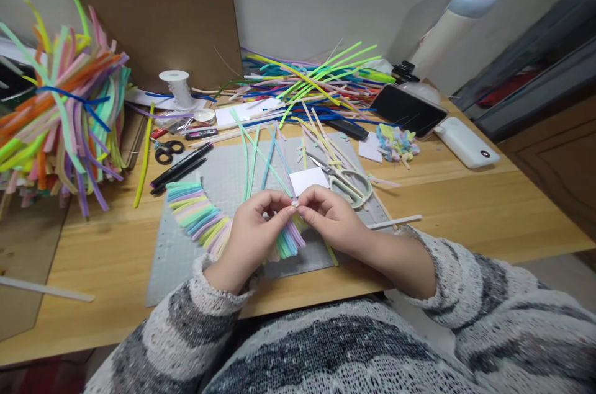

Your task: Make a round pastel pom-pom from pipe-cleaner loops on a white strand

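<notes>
Both hands meet above the cutting mat [186, 276], fingertips nearly touching. My left hand [258, 220] is closed in a pinch, and my right hand [333, 214] pinches from the other side. Between them is a small pale, whitish piece of pipe cleaner [295, 203]; its exact shape is mostly hidden by the fingers. Under and left of my left hand lies a curved row of folded pastel pipe cleaners [198, 211], in green, yellow, blue and lilac. Just beyond the fingertips are a white card [308, 181] and scissors with pale handles [347, 186], lying on the mat.
A large bundle of colored pipe cleaners [69, 108] stands at left. More loose ones [321, 80] are heaped along the wall. Black markers [181, 167], small black scissors [168, 151], a white spool [176, 87], a phone [410, 110] and a white device [468, 143] surround the mat.
</notes>
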The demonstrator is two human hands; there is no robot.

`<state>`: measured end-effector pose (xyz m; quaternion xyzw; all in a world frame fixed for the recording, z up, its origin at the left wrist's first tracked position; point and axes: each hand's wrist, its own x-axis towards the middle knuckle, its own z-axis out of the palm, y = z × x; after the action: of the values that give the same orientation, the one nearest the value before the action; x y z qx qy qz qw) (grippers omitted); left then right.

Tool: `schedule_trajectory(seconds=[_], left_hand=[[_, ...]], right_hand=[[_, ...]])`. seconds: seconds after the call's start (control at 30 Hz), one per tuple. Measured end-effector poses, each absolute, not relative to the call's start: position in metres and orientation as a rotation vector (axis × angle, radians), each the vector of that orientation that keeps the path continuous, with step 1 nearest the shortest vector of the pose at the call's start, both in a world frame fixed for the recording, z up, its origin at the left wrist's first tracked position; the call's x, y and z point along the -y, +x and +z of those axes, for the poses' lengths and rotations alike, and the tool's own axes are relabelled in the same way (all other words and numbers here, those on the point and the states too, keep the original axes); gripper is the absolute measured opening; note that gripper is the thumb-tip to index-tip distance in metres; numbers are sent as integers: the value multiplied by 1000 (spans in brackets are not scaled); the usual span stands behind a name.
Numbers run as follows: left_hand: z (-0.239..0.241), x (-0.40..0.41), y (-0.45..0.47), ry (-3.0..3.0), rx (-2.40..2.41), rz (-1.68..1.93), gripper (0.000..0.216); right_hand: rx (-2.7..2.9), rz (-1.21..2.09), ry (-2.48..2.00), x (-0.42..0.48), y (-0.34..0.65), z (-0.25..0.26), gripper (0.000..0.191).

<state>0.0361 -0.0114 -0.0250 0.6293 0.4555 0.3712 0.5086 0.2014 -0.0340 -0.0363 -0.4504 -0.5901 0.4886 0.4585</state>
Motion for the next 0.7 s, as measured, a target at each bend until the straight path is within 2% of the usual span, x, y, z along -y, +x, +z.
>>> schedule_trajectory(seconds=[0.17, 0.7], left_hand=[[-23, 11, 36, 1494, -1110, 856, 12], [-22, 14, 35, 1656, -1169, 914, 8]], right_hand=[[1501, 1144, -1128, 34, 203, -35, 7], [1436, 1302, -1069, 33, 203, -32, 19]])
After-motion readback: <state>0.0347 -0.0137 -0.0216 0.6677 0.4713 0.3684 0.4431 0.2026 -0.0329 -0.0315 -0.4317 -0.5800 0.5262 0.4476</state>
